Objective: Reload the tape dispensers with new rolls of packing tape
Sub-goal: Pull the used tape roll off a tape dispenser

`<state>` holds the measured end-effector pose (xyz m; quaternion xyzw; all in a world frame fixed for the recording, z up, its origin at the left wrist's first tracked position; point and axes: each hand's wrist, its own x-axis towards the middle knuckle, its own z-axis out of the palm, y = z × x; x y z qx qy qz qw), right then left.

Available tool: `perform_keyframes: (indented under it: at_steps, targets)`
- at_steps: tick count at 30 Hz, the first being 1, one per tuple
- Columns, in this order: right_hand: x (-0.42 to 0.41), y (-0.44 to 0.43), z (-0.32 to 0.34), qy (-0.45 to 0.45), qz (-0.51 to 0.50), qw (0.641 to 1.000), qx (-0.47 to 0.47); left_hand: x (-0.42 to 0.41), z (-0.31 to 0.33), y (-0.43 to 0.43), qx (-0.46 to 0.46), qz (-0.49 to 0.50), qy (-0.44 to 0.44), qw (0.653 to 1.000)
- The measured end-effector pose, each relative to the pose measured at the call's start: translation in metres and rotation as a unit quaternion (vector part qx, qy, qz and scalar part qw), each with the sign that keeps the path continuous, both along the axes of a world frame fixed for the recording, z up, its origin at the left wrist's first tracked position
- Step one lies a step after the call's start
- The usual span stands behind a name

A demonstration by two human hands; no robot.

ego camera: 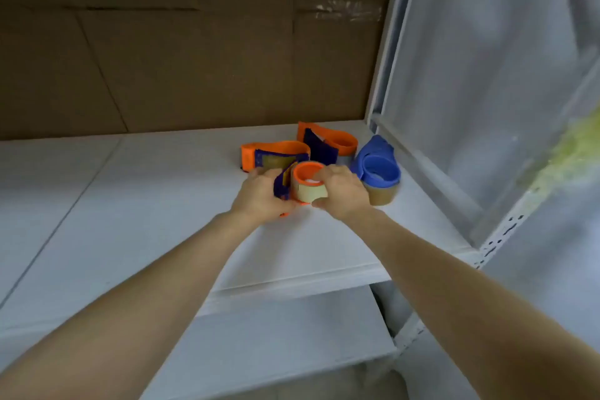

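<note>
An orange tape dispenser (305, 172) with a dark blue flap sits between my hands over the white shelf (162, 204). A tan roll of packing tape (308, 192) is wrapped around its orange hub. My left hand (259, 196) grips the dispenser's flap side. My right hand (341, 190) holds the tape roll, thumb at the front and fingers over the top. Behind stand two more orange dispensers (276, 156) (331, 143). A blue dispenser (378, 169) with a brownish roll stands to the right, close to my right hand.
Brown cardboard (194, 58) lines the back of the shelf bay. A grey metal upright (386, 52) and side panel close off the right. A lower shelf (276, 344) lies beneath. The left part of the white shelf holds nothing in view.
</note>
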<state>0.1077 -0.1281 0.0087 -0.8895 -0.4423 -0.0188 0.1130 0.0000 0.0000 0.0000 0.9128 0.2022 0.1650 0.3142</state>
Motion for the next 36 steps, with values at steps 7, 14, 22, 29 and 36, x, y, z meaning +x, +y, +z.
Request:
perform_keyframes:
  at_steps: [7,14,22,29,36]
  targets:
    - [0.025,0.015,-0.005,-0.086,0.066,0.993,-0.039,0.023,-0.006,0.002,0.055,0.019,0.063,0.996]
    - [0.040,0.002,-0.006,-0.012,0.137,0.990,-0.002,0.036,-0.007,-0.017,0.158,0.082,0.185,0.966]
    - [0.056,-0.021,0.005,0.030,0.218,0.975,0.035,0.046,0.007,-0.037,0.159,0.117,0.257,0.946]
    - [0.052,-0.018,0.032,0.354,0.166,0.870,0.302,0.045,0.015,-0.046,0.000,0.148,0.181,0.972]
    - [0.029,0.033,0.053,0.652,0.094,0.659,0.364,0.006,0.058,-0.032,-0.326,0.314,-0.155,0.878]
